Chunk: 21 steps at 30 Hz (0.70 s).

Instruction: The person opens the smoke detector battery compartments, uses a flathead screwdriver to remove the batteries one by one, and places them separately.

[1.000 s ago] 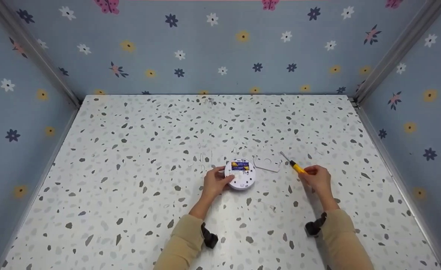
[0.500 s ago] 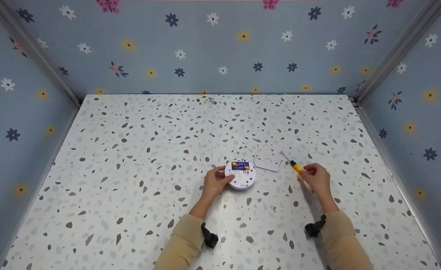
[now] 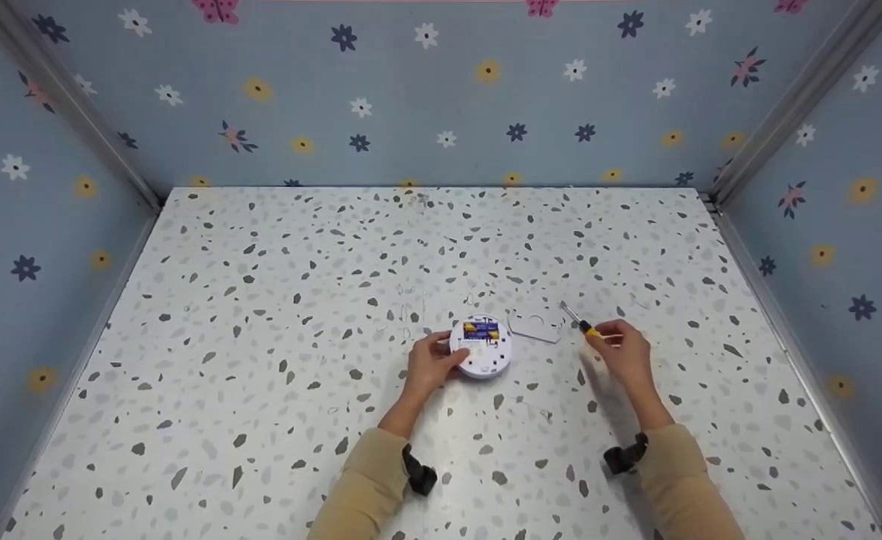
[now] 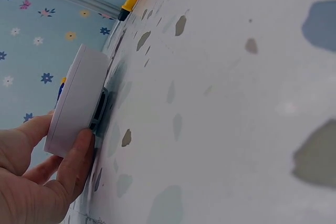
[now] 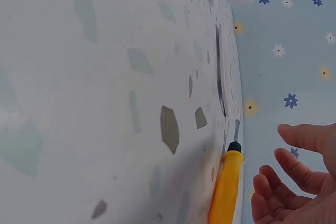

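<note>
My left hand (image 3: pixel 432 364) grips a round white battery-powered device (image 3: pixel 481 363) by its left edge, thumb on the upper face and fingers at the side and underside. Two purple-and-yellow batteries (image 3: pixel 481 331) sit in its recess, facing up. In the left wrist view the device (image 4: pixel 79 103) stands close over the table. A yellow-and-black screwdriver (image 5: pixel 227 187) lies on the table, its metal shaft pointing to the far left. Beside it my right hand (image 5: pixel 296 182) is held with loosely bent, spread fingers, apart from the handle. In the head view the right hand (image 3: pixel 625 356) overlaps most of that handle.
A thin white plate (image 3: pixel 535 328) with a curved notch lies between the device and the screwdriver. Speckled white tabletop (image 3: pixel 261 420) surrounds everything. A flowered blue panel (image 3: pixel 411 90) closes off the back, with similar panels left and right.
My right hand has shifted left and away from me along the screwdriver, so more of the handle is covered. The screwdriver stays nearly in place. My left hand and the device have not visibly moved.
</note>
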{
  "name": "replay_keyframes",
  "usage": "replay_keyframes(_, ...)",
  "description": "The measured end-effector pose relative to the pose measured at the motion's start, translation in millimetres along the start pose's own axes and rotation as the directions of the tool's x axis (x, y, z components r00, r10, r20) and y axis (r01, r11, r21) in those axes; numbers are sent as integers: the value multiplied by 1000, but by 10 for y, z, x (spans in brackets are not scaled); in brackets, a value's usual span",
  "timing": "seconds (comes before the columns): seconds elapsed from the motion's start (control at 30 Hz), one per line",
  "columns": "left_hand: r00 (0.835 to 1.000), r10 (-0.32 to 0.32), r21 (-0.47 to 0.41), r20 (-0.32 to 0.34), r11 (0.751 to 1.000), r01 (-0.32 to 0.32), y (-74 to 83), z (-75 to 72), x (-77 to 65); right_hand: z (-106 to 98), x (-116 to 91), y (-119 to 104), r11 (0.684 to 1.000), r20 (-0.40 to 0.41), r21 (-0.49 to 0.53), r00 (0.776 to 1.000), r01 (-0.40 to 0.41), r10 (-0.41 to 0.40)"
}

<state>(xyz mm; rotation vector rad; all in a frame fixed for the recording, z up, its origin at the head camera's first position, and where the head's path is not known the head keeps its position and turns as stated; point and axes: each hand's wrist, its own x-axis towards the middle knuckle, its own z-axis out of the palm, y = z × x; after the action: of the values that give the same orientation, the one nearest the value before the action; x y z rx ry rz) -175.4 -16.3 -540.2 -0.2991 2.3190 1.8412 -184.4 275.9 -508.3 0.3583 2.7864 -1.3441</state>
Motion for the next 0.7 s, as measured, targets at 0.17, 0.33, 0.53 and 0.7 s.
replay_keyframes(0.17, 1000, 4, -3, -2, 1000, -4, -7, 2, 8, 58, -47, -95, 996, -5, 19, 996, 84, -84)
replay_keyframes(0.33, 1000, 7, -47, 9, 999, -6, -17, 0, 6, 143, -94, -191, 988, 13, 28, 988, 153, -153)
replay_keyframes(0.53, 1000, 19, -102, 24, 995, -16, -10, -6, -8, 269, -121, -269, 973, 33, 44, 973, 227, -228)
replay_keyframes(0.7, 999, 27, -90, 21, 996, -25, -8, -8, -18, 355, -131, -330, 979, 78, 53, 977, 197, -200)
